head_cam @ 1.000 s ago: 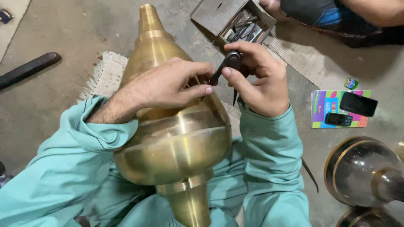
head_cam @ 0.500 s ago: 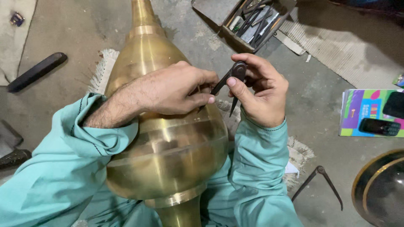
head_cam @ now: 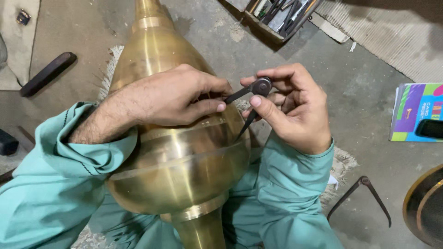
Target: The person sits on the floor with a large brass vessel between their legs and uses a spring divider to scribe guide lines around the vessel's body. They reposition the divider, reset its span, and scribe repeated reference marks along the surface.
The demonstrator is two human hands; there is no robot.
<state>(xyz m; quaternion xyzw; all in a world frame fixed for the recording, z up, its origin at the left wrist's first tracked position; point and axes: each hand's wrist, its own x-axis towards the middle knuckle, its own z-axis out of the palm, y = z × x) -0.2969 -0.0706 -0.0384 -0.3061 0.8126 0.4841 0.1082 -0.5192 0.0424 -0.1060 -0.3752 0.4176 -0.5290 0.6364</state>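
A big brass finial [head_cam: 180, 161] lies across the person's lap, its narrow neck pointing away from them. The left hand [head_cam: 170, 99] is draped over the upper swell of the brass, fingers curled, with thumb and forefinger pinching one leg of a small dark divider [head_cam: 251, 99]. The right hand [head_cam: 288, 108], just beside it, is closed around the divider's round hinge, forefinger over the top and thumb pressed below; the free leg slants down with its point at or very near the brass, though I can't tell whether it touches.

Beyond the hands, on the floor, sits an open tool box [head_cam: 277, 16]; a second, larger divider [head_cam: 364, 196] lies on the floor near the right elbow, and a colourful card packet [head_cam: 413, 110] farther out to the right.

The risk, as I see it, is the point skating on that polished curve and scratching it. The rounded piece could also roll on the lap if the left hand eases off.
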